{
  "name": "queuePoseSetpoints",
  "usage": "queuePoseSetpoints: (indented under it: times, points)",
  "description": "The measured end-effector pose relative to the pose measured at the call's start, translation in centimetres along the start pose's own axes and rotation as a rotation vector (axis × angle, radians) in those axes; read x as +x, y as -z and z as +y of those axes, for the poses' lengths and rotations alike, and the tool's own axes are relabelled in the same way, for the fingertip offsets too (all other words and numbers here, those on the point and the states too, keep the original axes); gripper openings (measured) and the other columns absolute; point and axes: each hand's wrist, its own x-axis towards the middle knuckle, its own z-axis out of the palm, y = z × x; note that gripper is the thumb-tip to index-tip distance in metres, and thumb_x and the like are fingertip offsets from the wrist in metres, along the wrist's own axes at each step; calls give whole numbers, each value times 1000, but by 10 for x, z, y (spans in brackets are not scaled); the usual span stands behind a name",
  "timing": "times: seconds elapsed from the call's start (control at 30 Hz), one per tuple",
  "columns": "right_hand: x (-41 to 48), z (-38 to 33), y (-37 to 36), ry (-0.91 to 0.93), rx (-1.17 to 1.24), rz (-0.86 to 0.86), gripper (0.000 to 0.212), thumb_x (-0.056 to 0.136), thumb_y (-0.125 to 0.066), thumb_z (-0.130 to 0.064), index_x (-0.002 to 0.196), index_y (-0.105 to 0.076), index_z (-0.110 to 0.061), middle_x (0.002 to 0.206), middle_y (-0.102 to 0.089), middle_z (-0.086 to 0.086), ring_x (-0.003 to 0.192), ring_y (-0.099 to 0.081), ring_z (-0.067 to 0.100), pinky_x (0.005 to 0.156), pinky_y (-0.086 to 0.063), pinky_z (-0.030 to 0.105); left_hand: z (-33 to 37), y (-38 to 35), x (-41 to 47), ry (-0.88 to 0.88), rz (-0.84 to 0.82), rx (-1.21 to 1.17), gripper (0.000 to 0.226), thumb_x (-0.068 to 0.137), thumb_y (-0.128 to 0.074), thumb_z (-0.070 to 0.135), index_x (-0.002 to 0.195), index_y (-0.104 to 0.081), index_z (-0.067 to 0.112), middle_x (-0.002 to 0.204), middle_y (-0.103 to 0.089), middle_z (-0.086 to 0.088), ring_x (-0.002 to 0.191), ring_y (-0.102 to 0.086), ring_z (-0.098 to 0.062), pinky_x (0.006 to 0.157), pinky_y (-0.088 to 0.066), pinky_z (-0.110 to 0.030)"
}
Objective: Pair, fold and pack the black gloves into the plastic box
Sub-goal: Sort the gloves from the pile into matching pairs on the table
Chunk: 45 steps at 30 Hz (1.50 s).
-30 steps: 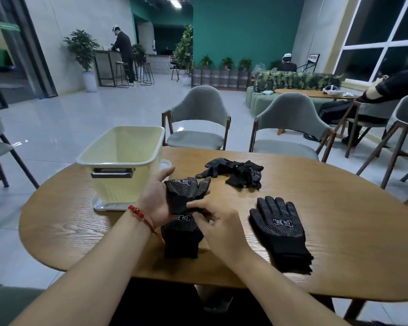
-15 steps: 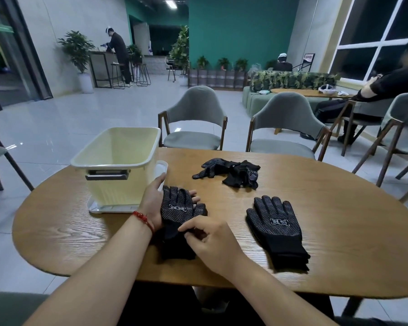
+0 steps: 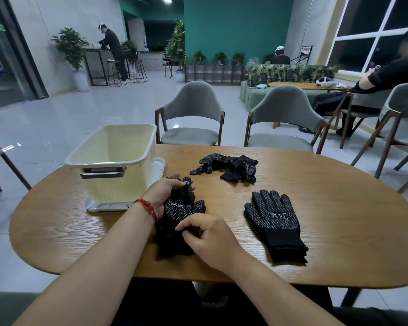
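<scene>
A pair of black dotted gloves (image 3: 178,208) lies flat on the wooden table (image 3: 339,208) in front of me. My left hand (image 3: 161,194) grips the finger end of this pair, its fingers curled over the top. My right hand (image 3: 205,236) pinches the cuff part near the pair's middle. A second flat stacked pair (image 3: 275,222) lies to the right. A crumpled heap of loose gloves (image 3: 229,167) sits further back. The pale yellow plastic box (image 3: 113,165) stands open at the left on its white lid (image 3: 99,205).
Two grey chairs (image 3: 191,114) stand behind the table's far edge, more chairs at the right and far left. A person sits at the right at another table; two others are far back in the room.
The folded-over upper glove has been spread back flat on the pair. My left hand moved from beside the gloves onto their fingertips; my right hand stayed at the cuff.
</scene>
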Motion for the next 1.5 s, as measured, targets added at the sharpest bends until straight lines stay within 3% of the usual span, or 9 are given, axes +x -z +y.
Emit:
queuePoseSetpoints:
  times: [0.17,0.3,0.5,0.67,0.83,1.07,1.27,1.4,1.5]
  points:
    - [0,-2,1,9,-18,9,21,90,-73,-8,99,-82,-24,92,-74,-23,79,-65,-4,72,-43,11,5,3,5,-69,80,153,49,93,-52,-15,137,-55,8,122,-69,-34,109,-72,-45,101,-55,-59]
    - [-1,-4,2,32,-34,-16,21,91,-72,-8,102,-83,-22,98,-77,-18,85,-66,-7,76,-42,7,3,3,-2,-250,196,498,49,90,-66,-12,131,-60,13,105,-78,-9,96,-76,-27,86,-64,-41]
    - [-1,-4,1,39,-53,-27,21,92,-71,-10,103,-82,-24,102,-78,-16,93,-69,-3,79,-44,10,-5,3,0,-370,247,644,52,82,-82,1,126,-60,17,98,-77,-7,91,-74,-21,94,-61,-46]
    - [0,-2,2,36,-60,-30,21,91,-71,-11,103,-82,-25,104,-78,-16,99,-71,-1,85,-51,16,-7,1,1,-480,346,797,43,83,-84,13,119,-62,21,93,-67,4,84,-65,-8,77,-53,-25]
    - [0,-2,2,35,-64,-35,21,91,-71,-13,103,-82,-26,104,-78,-16,100,-71,0,88,-57,24,-12,6,2,-621,418,965,27,92,-73,14,116,-62,22,97,-69,3,92,-67,-15,85,-48,-28]
    - [0,-3,1,43,-58,-27,21,91,-71,-11,103,-82,-25,104,-79,-16,98,-70,-1,83,-50,14,-14,11,7,-676,344,1192,20,98,-67,21,117,-66,16,112,-68,-3,103,-64,-20,90,-46,-29]
    - [0,-3,2,25,-54,-31,21,93,-70,-12,105,-82,-25,106,-78,-16,95,-69,-3,78,-42,6,-14,11,-2,-930,364,1610,14,96,-66,29,98,-74,17,106,-66,-4,105,-58,-32,90,-50,-44]
    - [0,-3,1,24,-51,-32,22,93,-70,-12,105,-83,-25,106,-78,-17,96,-70,-2,80,-44,8,-17,2,-7,-768,403,1698,31,95,-60,50,89,-73,22,98,-65,-2,100,-58,-27,90,-49,-41]
    - [0,-3,0,24,-54,-26,22,92,-70,-12,104,-83,-26,105,-78,-17,93,-69,-4,79,-43,8,-17,3,-4,-692,362,1612,21,94,-63,41,91,-73,23,102,-67,0,103,-61,-26,91,-50,-40]
